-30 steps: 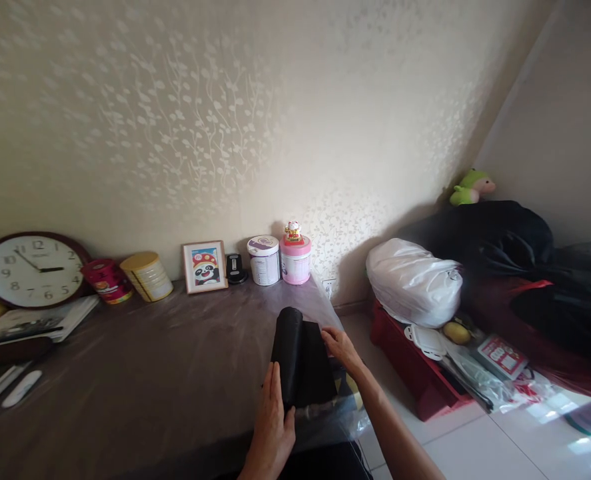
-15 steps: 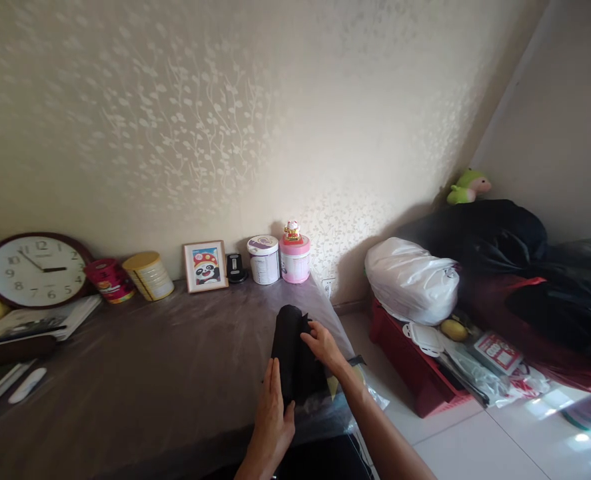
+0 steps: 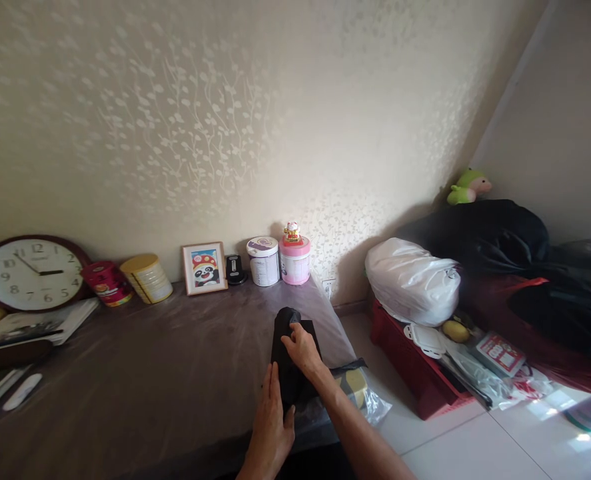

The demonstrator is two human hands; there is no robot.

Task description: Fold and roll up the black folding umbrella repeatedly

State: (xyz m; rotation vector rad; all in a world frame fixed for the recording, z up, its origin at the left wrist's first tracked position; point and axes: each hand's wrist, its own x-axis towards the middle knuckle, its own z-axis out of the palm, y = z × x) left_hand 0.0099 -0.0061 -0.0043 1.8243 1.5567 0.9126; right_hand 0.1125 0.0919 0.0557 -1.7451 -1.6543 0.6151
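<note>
A thick black roll (image 3: 284, 347) of what looks like folded fabric or plastic lies on the grey-brown covered table, close to its right corner. Along the roll's near left side rests my left hand (image 3: 270, 413), fingers straight together and thumb round the near end, gripping it. My right hand (image 3: 302, 347) is closed over the far upper part, with thumb and forefinger pressing on the black material. A black flap shows to the right of that hand. Right of the roll, partly behind my right forearm, is a clear plastic bag (image 3: 372, 400) with something yellowish inside.
Against the wall stand a clock (image 3: 32, 273), a red can (image 3: 106, 283), a yellow-lidded can (image 3: 148, 279), a panda picture frame (image 3: 204, 269) and two round tins, one topped by a figurine (image 3: 292, 233). On the floor, a red crate (image 3: 400, 363) sits under a white bag (image 3: 412, 280).
My right hand has moved left, from the roll's right edge onto its top. The roll's right part now lies flatter, and more of the clear bag shows. My left hand stays put.
</note>
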